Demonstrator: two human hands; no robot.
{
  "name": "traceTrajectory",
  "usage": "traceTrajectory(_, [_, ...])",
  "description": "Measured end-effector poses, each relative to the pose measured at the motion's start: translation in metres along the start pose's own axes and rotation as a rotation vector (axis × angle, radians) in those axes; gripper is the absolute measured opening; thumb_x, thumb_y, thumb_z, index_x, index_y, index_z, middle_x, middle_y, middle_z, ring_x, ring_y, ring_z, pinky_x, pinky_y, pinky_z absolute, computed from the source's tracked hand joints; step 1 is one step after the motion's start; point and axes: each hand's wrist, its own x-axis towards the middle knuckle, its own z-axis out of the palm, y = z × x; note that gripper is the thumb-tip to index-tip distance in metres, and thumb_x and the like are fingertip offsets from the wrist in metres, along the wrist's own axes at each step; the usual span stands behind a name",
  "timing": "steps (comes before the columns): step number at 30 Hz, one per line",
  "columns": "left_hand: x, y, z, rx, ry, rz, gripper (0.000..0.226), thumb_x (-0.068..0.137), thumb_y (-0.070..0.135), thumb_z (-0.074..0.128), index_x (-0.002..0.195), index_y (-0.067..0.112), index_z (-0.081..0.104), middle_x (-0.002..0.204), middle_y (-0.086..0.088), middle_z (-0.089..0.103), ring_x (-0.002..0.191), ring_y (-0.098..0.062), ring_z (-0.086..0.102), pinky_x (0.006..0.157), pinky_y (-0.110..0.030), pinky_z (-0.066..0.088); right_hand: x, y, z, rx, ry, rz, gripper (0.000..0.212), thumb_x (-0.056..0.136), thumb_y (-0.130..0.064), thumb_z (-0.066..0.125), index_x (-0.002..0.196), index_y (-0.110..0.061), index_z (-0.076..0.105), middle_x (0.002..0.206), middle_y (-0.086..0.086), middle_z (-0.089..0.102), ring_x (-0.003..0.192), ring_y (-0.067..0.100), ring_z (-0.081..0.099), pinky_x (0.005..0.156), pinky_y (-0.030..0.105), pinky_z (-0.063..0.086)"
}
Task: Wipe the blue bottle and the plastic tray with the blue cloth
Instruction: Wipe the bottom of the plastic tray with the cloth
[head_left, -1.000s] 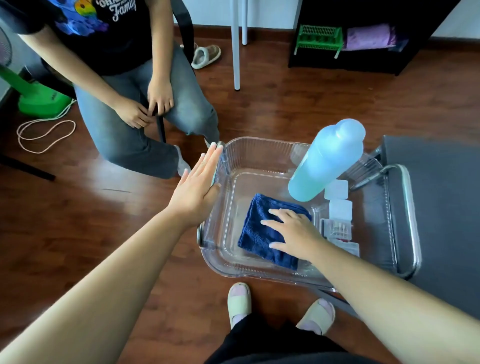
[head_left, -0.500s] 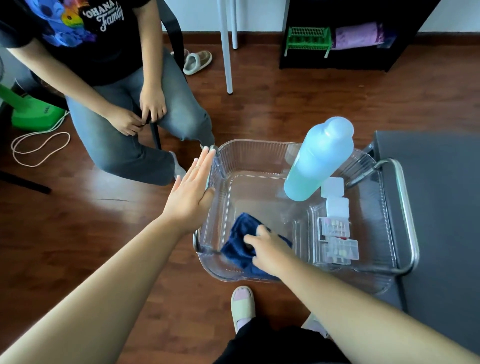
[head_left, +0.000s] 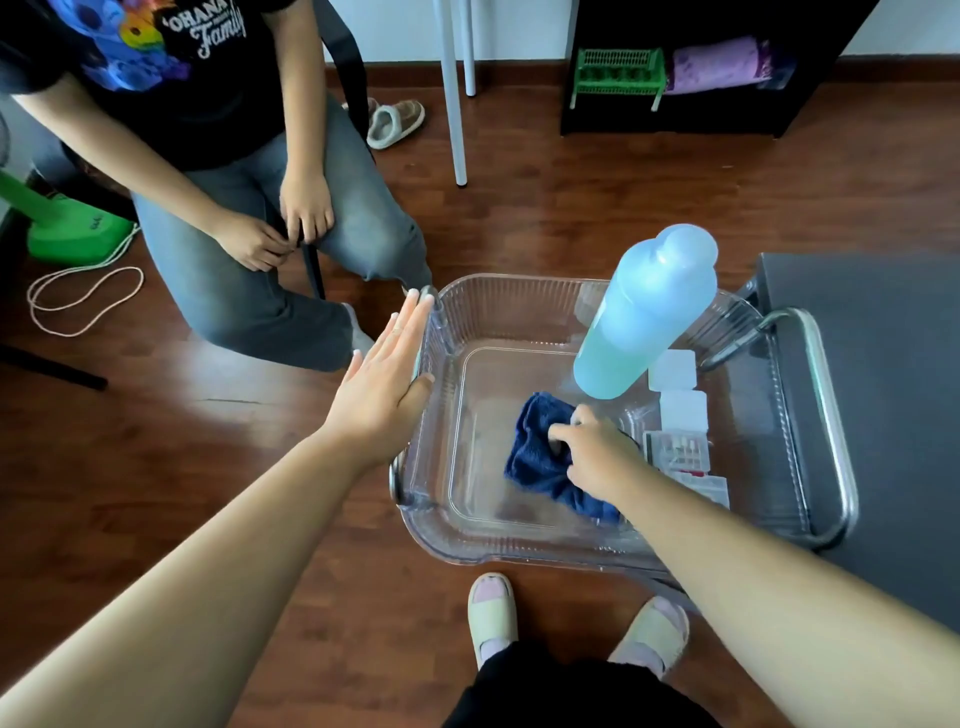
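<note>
A clear plastic tray (head_left: 498, 301) with ribbed walls sits in front of me. The crumpled dark blue cloth (head_left: 535, 447) lies on its floor, and my right hand (head_left: 597, 452) presses down on it with curled fingers gripping it. My left hand (head_left: 384, 379) is flat, fingers straight, pressed against the outside of the tray's left wall. The light blue bottle (head_left: 644, 312) stands at the tray's far right, just beyond my right hand.
Small clear plastic boxes (head_left: 680, 415) lie to the right of the cloth. A metal-railed stand (head_left: 826, 415) adjoins a grey surface (head_left: 883, 364). A seated person (head_left: 249, 208) is close at the far left. My slippered feet (head_left: 493, 613) are below the tray.
My right hand has dragged the cloth from the tray's near left corner back toward the middle right, bunching it up. My left hand has stayed against the tray's wall.
</note>
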Motion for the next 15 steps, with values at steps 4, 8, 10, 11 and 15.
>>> traceTrajectory(4, [0.003,-0.004,0.001,0.012,0.016,0.009,0.075,0.092,0.013,0.036,0.149,0.042,-0.003,0.155,0.025,-0.012,0.147,-0.007,-0.004,0.116,-0.048,0.001,0.035,-0.055,0.0,0.012,0.071,-0.104,0.045,0.083,0.0,0.049,0.119,-0.026,0.052,0.118,0.009,0.04,0.105,0.034,0.045,0.075,0.041,0.046])
traceTrajectory(8, [0.001,-0.001,-0.001,0.011,0.022,0.02,0.072,0.09,0.019,0.032,0.15,0.04,-0.002,0.155,0.024,-0.012,0.147,-0.007,-0.006,0.116,-0.047,0.0,0.006,-0.087,0.032,-0.034,-0.051,-0.294,0.039,0.085,-0.004,0.053,0.116,-0.029,0.053,0.122,0.005,0.04,0.108,0.032,0.045,0.068,0.037,0.039])
traceTrajectory(10, [0.001,0.001,-0.003,0.02,0.017,0.033,0.072,0.089,0.021,0.031,0.152,0.036,0.0,0.156,0.022,-0.012,0.147,-0.006,-0.008,0.117,-0.048,0.0,-0.011,-0.066,0.035,-0.017,-0.139,-0.346,0.039,0.084,-0.004,0.053,0.111,-0.031,0.057,0.122,0.0,0.041,0.106,0.026,0.045,0.071,0.038,0.044])
traceTrajectory(11, [0.0,0.002,-0.004,0.025,0.014,0.046,0.071,0.089,0.019,0.032,0.152,0.034,0.0,0.157,0.02,-0.012,0.147,-0.006,-0.009,0.117,-0.048,-0.001,-0.013,-0.052,0.029,-0.006,-0.163,-0.335,0.038,0.082,-0.004,0.053,0.107,-0.031,0.058,0.119,-0.002,0.042,0.102,0.024,0.047,0.072,0.039,0.046])
traceTrajectory(15, [-0.002,0.001,-0.002,0.007,0.011,0.072,0.069,0.091,0.02,0.03,0.152,0.033,0.0,0.157,0.019,-0.012,0.146,-0.004,-0.01,0.119,-0.047,-0.002,0.026,-0.021,0.004,0.006,0.009,-0.118,0.034,0.08,-0.002,0.052,0.103,-0.026,0.055,0.111,-0.002,0.042,0.091,0.024,0.05,0.067,0.039,0.047])
